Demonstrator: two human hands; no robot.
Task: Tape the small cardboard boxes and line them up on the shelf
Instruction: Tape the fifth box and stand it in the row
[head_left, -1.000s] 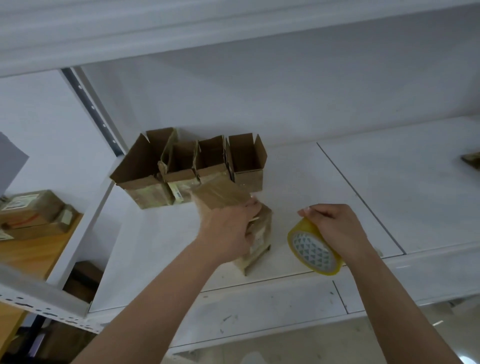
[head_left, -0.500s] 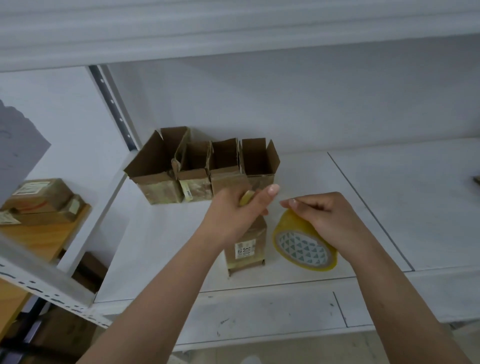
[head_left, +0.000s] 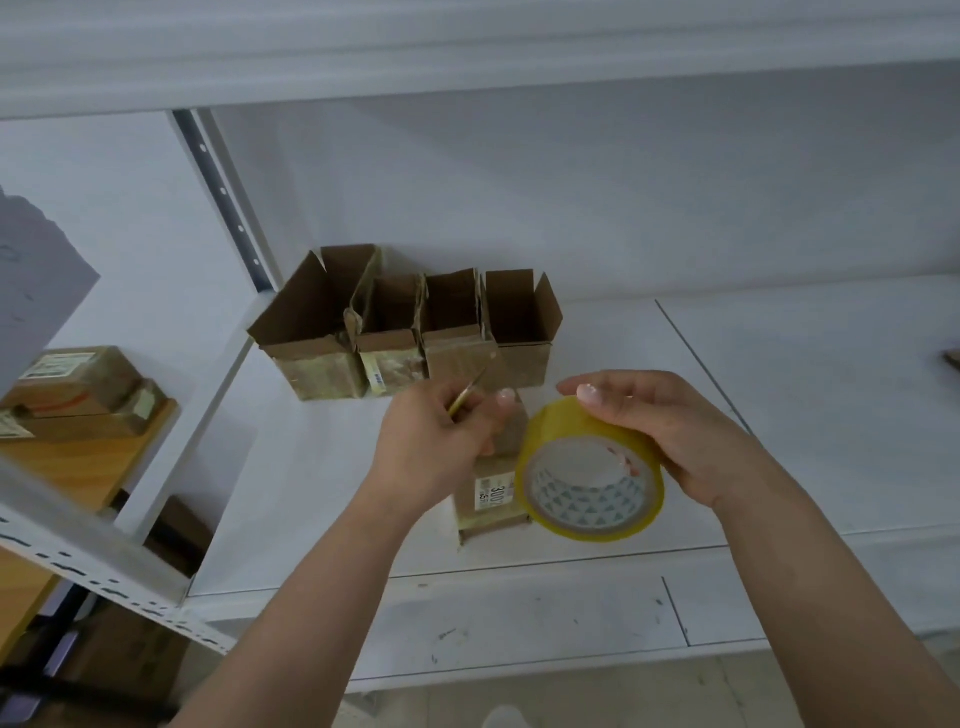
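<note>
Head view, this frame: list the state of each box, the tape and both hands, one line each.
Four boxes in the row: top flaps open, standing side by side at the back of the shelf.
Front box: upright, apart from the row, label facing the camera.
Tape roll: held tilted beside the front box.
Left hand: pinches a thin yellowish strip.
Right hand: grips the tape roll.

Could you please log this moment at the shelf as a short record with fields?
setting: white shelf
left hand: pinches a strip of tape pulled from the roll
right hand: grips the yellow tape roll
box in work: small labelled box, standing at the front between the hands
row at back: four open boxes, flaps up, side by side against the wall
beyond shelf, left: closed boxes on a wooden surface
</note>
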